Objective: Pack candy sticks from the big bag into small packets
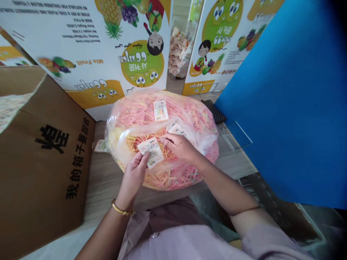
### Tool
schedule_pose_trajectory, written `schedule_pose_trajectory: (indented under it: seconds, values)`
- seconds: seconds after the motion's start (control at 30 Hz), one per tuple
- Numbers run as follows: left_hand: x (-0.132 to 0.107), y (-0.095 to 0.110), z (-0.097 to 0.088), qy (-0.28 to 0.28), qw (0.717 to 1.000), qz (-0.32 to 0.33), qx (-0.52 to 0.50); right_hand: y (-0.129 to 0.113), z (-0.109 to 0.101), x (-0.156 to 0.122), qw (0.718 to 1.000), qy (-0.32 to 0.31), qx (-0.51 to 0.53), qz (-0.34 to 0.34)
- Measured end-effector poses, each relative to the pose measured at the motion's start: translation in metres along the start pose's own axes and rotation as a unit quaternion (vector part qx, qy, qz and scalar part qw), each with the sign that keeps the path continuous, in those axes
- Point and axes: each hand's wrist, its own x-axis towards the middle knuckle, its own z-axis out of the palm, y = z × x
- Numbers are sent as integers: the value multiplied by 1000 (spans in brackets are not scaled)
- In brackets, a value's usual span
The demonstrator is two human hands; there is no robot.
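A large clear plastic bag (119, 124), full of thin pink and yellow sticks, lies in front of me. Through its opening loose orange-red sticks (151, 138) show, with a yellow-ended bunch at the left. My left hand (137, 167) pinches a small printed sachet (153, 154) by its lower left edge, above the opening. Close to the sachet's upper right corner, my right hand (176, 145) has its thumb and fingers pressed together; what they hold, if anything, is too small to tell. Several more printed sachets (176, 127) lie partly behind the right hand, and another sachet (161, 110) rests higher on the bag.
A brown cardboard box (54, 162) stands at the left. Printed white cartons (89, 47) line the back, with a clear bag of wrapped pieces (177, 50) between them. A blue panel (292, 108) rises at the right beside a wire handle (238, 135) and a black textured object (214, 111).
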Motion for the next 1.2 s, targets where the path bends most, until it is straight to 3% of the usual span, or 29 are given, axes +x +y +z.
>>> schedule_pose_trajectory:
  seconds: [0.1,0.17,0.3,0.43,0.63,0.8,0.93,1.2]
  values:
    - [-2,-3,-14,73,996,-8,-50,7,10,19,973,-4,-228,30]
    - [-2,-3,-23,106,992,6,-74,8,17,30,951,-18,-309,21]
    - [0,-1,-33,164,980,34,-107,9,29,43,942,-29,-333,-21]
    - [2,1,-36,202,973,7,-112,17,24,47,940,-46,-332,-60]
    - [2,1,-35,176,975,2,-132,10,16,41,923,-23,-362,-129]
    - [6,10,-28,140,980,5,-141,-5,39,23,924,-28,-372,-89]
    - [12,16,-24,144,982,13,-119,-7,58,20,915,-10,-398,-68]
    - [6,7,-15,145,974,-3,-174,-2,62,22,910,-30,-404,-88]
